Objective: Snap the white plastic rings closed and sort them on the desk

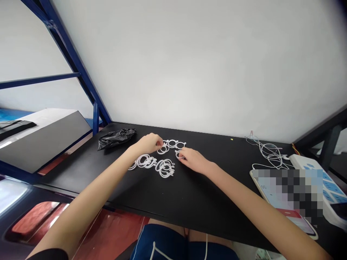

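Observation:
My left hand (152, 143) is closed, thumb and fingers pinched at a white curtain ring (163, 154) with a small eyelet. My right hand (193, 160) has its fingertips bent over another white curtain ring (176, 155), also pinched. Between and just beyond the hands, more rings (172, 147) lie side by side in a short row. Nearer to me is an overlapping pile of curtain rings (165, 169). A second heap of rings (144, 161) lies to its left, partly hidden behind my left forearm.
A crumpled black plastic bag (116, 138) lies left on the black table (200, 202). On the right are a tangled white cable (271, 156), a phone-like device (291, 213) and a white power strip (329, 191). Blue frame bars (73, 57) rise on the left; a white wall stands behind.

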Demonstrator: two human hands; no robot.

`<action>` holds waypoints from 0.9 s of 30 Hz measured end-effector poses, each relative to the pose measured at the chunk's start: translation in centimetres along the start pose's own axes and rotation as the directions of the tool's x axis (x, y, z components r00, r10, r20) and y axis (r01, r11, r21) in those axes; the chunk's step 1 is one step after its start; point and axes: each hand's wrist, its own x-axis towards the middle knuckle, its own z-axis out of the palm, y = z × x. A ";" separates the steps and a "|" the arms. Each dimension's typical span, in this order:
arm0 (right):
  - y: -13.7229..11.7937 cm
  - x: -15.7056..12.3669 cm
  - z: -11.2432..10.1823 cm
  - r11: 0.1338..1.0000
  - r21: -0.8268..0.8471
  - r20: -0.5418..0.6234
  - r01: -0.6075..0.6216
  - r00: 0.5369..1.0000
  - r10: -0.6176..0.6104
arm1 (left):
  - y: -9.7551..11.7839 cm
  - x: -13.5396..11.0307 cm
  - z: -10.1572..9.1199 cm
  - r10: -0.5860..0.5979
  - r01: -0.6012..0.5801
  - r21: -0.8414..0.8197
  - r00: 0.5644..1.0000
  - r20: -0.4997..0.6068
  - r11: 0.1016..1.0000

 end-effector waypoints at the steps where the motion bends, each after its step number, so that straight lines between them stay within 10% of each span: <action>1: 0.4 0.0 -0.6 0.999 0.041 -0.023 -0.030 0.999 0.031 | 0.0 0.4 -0.2 -0.007 0.007 0.004 0.999 -0.038 1.000; 5: 1.1 1.0 -1.1 0.990 0.073 -0.244 -0.123 0.960 0.138 | 0.7 2.0 0.6 -0.002 0.008 0.093 0.998 -0.064 0.996; 12: 0.9 2.6 1.6 0.986 -0.077 -0.135 -0.145 0.982 0.134 | 2.0 0.2 2.0 0.026 -0.012 0.089 0.987 -0.160 0.996; 27: -0.3 3.3 0.3 0.969 -0.115 -0.184 -0.217 0.964 0.194 | 0.3 0.4 3.2 0.060 -0.062 -0.068 0.998 -0.027 0.996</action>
